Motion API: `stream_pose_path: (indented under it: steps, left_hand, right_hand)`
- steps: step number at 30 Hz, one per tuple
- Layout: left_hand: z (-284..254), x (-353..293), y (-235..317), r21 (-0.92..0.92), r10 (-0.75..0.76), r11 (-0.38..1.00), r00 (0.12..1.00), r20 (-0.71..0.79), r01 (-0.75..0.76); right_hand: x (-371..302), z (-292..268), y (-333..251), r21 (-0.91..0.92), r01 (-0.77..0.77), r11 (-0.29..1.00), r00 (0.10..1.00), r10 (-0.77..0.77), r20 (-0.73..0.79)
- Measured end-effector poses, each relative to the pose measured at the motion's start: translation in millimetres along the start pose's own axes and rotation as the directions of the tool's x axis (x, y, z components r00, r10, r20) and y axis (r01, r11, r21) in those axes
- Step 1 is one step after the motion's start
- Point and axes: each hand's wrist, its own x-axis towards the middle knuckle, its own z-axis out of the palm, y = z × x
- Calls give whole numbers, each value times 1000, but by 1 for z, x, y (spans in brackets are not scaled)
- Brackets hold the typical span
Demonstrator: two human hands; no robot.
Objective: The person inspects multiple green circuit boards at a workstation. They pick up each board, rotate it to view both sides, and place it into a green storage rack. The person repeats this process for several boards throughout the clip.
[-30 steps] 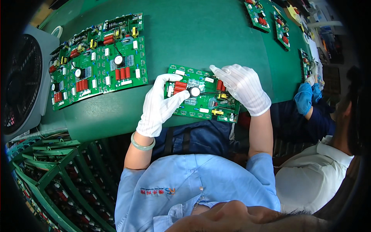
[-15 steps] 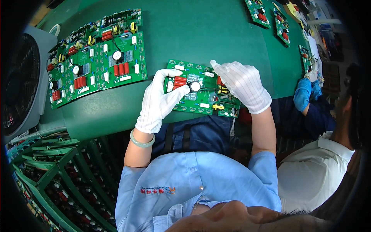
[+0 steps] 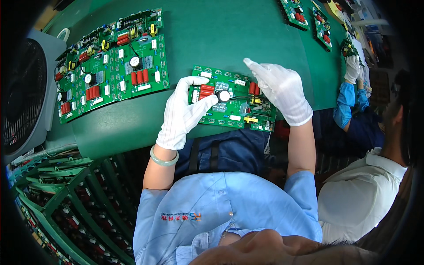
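A green circuit board [image 3: 226,120] lies at the near edge of the green table, with red cylinders, white blocks, yellow parts and a round white-topped black capacitor [image 3: 224,96]. My left hand [image 3: 182,112], in a white striped glove, grips its left end. The thumb tip is against the capacitor and the fingers reach along the far left corner. My right hand [image 3: 282,90], gloved too, is over the board's right end with fingers stretched toward the far left, seemingly holding nothing. It hides the board's far right corner.
Several joined boards [image 3: 115,75] lie at the left beside a grey fan [image 3: 31,88]. Green racks [image 3: 66,194] of boards stand at lower left. More boards [image 3: 322,28] lie at far right, where a co-worker's gloved hand [image 3: 352,70] holds another board.
My right hand has lifted slightly and shifted right, uncovering more red cylinders. My left hand keeps its grip. The co-worker's hands have moved farther away, now with a board.
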Motion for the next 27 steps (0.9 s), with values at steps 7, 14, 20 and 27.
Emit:
stream_pose_path:
  steps: [7,14,20,27]
  left_hand:
    - [3,0,1,13,115,993,993,-36,-115]
    - [-22,-17,2,-47,103,993,993,-55,-106]
    - [-26,-29,4,411,213,896,975,-65,-169]
    - [-20,-21,2,268,212,945,974,-77,-185]
  right_hand:
    - [-18,1,14,203,-360,911,915,387,-113]
    - [-87,-1,16,646,-728,229,349,935,62]
    - [-120,12,-16,793,-608,-35,400,849,344]
    - [-103,26,-16,949,-290,-121,501,825,259]
